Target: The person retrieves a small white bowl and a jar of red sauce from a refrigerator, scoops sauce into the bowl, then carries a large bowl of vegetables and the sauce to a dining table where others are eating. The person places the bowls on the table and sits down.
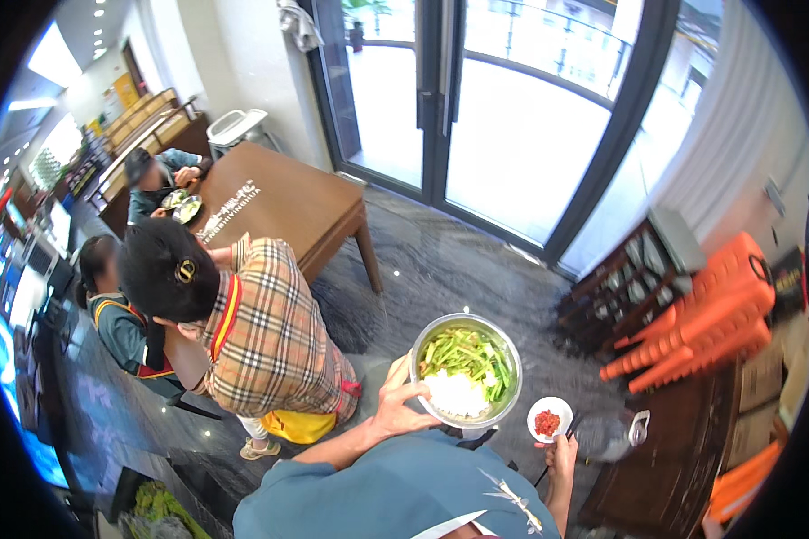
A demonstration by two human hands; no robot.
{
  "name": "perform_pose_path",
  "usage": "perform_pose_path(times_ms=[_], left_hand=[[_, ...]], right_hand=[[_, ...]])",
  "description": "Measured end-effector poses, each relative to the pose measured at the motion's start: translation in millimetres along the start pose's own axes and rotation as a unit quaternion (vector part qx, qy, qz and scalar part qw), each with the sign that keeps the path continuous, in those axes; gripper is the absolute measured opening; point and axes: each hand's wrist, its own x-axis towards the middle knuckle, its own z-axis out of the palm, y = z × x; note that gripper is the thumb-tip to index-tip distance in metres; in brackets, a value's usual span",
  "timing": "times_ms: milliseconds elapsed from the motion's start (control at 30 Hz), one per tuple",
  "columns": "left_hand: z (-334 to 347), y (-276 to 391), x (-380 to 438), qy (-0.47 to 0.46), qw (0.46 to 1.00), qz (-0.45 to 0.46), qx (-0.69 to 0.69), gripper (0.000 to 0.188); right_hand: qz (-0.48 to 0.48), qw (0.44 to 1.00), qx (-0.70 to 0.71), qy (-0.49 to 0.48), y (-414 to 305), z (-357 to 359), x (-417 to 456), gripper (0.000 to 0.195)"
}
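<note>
My left hand (399,403) grips the rim of a round metal bowl (514,391), thumb over the near left edge. White rice (455,394) lies in its near part, with cut green vegetables (468,357) behind. Lower and to the right, my right hand (561,460) holds a small white dish (562,408) of chopped red chili (547,423). Dark chopsticks (541,477) are also in that hand, and its fingers partly hide them. Just right of the dish is a clear plastic container (600,436) with a pale handle-like part.
Close on my left stands a person in a checked shirt (270,323). Beyond, a seated person (155,178) has plates at a brown wooden table (290,209). Stacked orange plastic stools (708,316) and a dark wooden surface (654,478) are on the right. Glass doors (526,148) stand ahead.
</note>
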Motion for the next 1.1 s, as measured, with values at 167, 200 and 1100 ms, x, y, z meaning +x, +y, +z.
perform_pose_path(times_ms=[167, 200, 1100], left_hand=[[-4, -33, 29, 0.123, 0.988, -0.058, 0.069, 0.042], [-7, -36, 36, 0.142, 0.983, -0.064, 0.093, 0.043], [-97, -333, 221, 0.396, 0.803, -0.278, 0.347, 0.047]], right_hand=[[0.008, 0.987, -0.115, -0.108, -109, 105, 118, 0.020], [0.000, 0.983, -0.126, -0.135, -132, 130, 133, 0.021], [0.090, 0.758, -0.365, -0.533, -229, 799, 403, 0.027]])
